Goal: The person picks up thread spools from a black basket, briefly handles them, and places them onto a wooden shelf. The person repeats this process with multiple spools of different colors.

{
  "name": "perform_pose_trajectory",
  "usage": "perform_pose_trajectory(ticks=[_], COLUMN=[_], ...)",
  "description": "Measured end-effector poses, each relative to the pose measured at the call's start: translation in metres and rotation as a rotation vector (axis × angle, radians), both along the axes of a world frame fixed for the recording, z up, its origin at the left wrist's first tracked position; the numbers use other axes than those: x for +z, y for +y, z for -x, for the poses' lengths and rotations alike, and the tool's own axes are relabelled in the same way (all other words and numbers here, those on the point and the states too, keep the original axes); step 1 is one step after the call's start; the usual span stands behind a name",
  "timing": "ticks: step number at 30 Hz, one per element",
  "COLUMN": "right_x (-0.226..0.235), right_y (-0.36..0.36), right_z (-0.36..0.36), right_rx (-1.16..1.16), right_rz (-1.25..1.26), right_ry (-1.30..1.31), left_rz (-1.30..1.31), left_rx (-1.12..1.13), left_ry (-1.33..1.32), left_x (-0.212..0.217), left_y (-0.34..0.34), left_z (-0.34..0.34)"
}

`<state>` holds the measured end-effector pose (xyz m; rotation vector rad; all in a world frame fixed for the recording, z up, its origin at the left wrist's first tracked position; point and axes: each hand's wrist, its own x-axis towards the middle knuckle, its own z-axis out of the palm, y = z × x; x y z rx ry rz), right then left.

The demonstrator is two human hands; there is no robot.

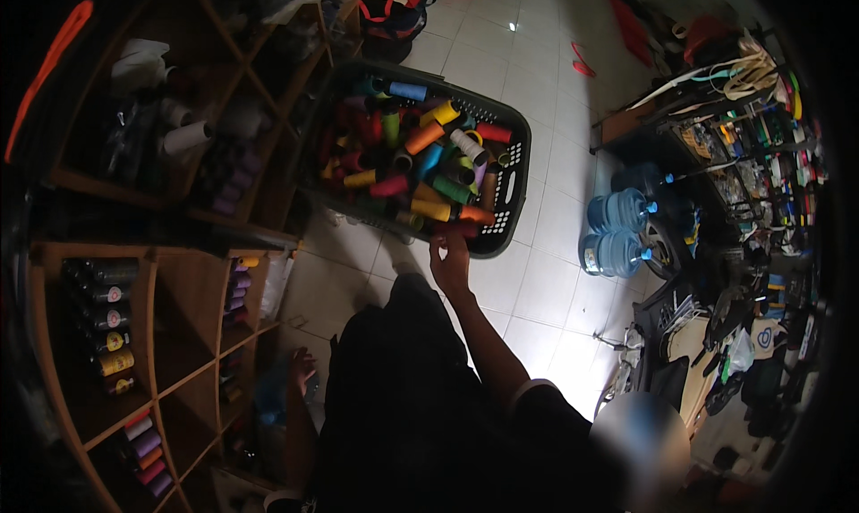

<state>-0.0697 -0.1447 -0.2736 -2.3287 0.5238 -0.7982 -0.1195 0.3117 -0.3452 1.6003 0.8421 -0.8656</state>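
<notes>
A dark plastic basket (pixel 514 146) with perforated sides holds a heap of thread spools in many colours. At its near edge my right hand (pixel 450 264) reaches up, fingers closed at the end of a dark red thread spool (pixel 463 229). Close by in the heap lie an orange spool (pixel 477 215), a yellow spool (pixel 431 210) and a green spool (pixel 452 188). My left hand (pixel 302 366) hangs low beside the shelf, fingers apart and holding nothing. Behind it is a bluish clear container, partly hidden in shadow.
A wooden cubby shelf (pixel 152 334) on the left holds dark, purple and orange spools. Blue water jugs (pixel 616 231) stand on the tiled floor (pixel 555 200) to the right, near a crowded rack (pixel 743 146). A dark bag (pixel 394 16) sits beyond the basket.
</notes>
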Motion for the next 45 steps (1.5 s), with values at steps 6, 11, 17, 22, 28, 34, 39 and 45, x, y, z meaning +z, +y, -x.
perform_pose_trajectory(ticks=[6,11,17,22,28,34,39,45], right_x=[0.029,-0.014,0.003,-0.018,0.005,-0.004,-0.037,0.005], right_y=[-0.067,-0.121,-0.135,-0.163,-0.209,-0.222,-0.200,-0.197], right_z=[-0.087,-0.127,-0.124,-0.139,-0.136,-0.133,-0.135,-0.132], right_rx=[-0.287,-0.023,0.049,-0.059,-0.453,-0.099,0.014,-0.284], right_rz=[0.032,0.016,-0.279,-0.718,-0.695,-0.069,-0.060,-0.508], right_ry=[0.190,0.375,0.398,0.184,-0.004,0.248,0.359,0.263], left_rz=[-0.114,-0.181,-0.211,-0.070,-0.128,-0.151,-0.151,-0.189], left_rx=[0.213,-0.112,-0.175,0.383,0.366,0.270,0.110,0.208], left_ry=[0.254,0.098,0.064,0.119,0.105,0.170,0.066,0.022], left_x=[0.017,-0.036,-0.083,-0.005,0.028,0.036,-0.004,0.021], left_y=[-0.030,-0.045,-0.051,-0.126,-0.147,-0.161,-0.137,-0.158], left_z=[0.056,0.134,0.165,0.094,0.052,0.053,0.083,0.076])
